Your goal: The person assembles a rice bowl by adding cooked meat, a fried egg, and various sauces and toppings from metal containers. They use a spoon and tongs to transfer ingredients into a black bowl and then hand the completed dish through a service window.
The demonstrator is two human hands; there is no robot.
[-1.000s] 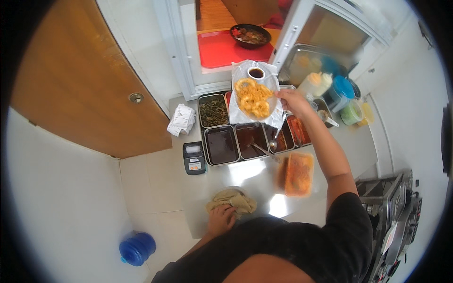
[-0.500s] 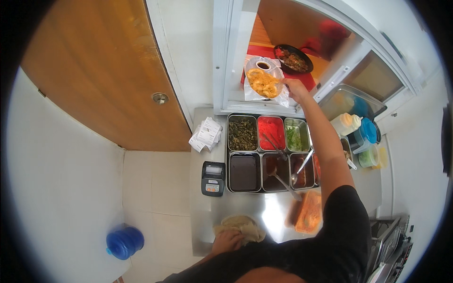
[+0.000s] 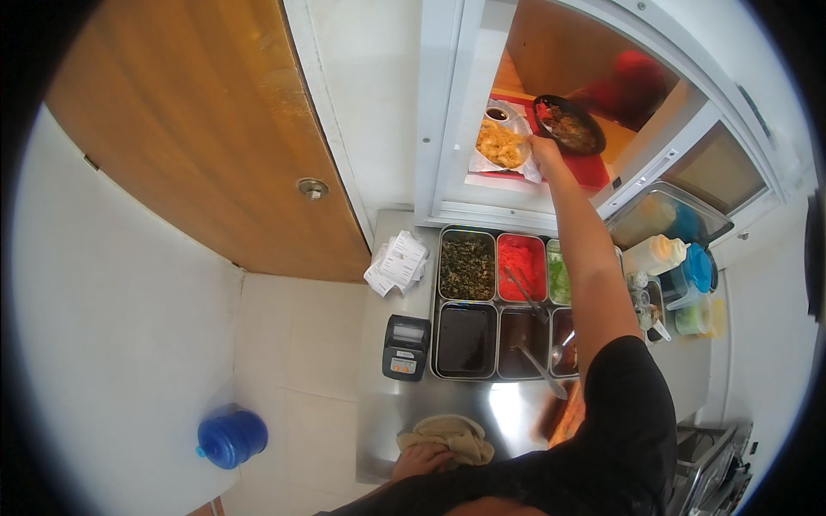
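Observation:
Through the window opening, my right hand (image 3: 544,153) reaches far forward, its closed fingers at the right edge of a paper-lined plate. Golden fried rings (image 3: 501,144) lie on that plate beside a small cup of dark sauce (image 3: 496,113). Just right of it, a black oval dish (image 3: 568,125) of food stands on a red tray (image 3: 588,170). At the near edge of the steel counter (image 3: 379,430), my left hand (image 3: 422,461) is closed on a folded tan cloth (image 3: 460,437). Its fingertips are partly hidden by the cloth.
Several steel pans of toppings (image 3: 466,265) and sauces (image 3: 465,340) stand below the window, with ladles and tongs in them. A receipt printer (image 3: 405,347) and paper slips (image 3: 399,262) lie left. Squeeze bottles (image 3: 658,253) and a blue-lidded jug (image 3: 693,273) stand right. Beyond the window sits a red-clothed person.
My right hand has moved farther through the window with the plate, which is now over the red tray beside the black dish. My left hand stays on the cloth. The view has shifted slightly.

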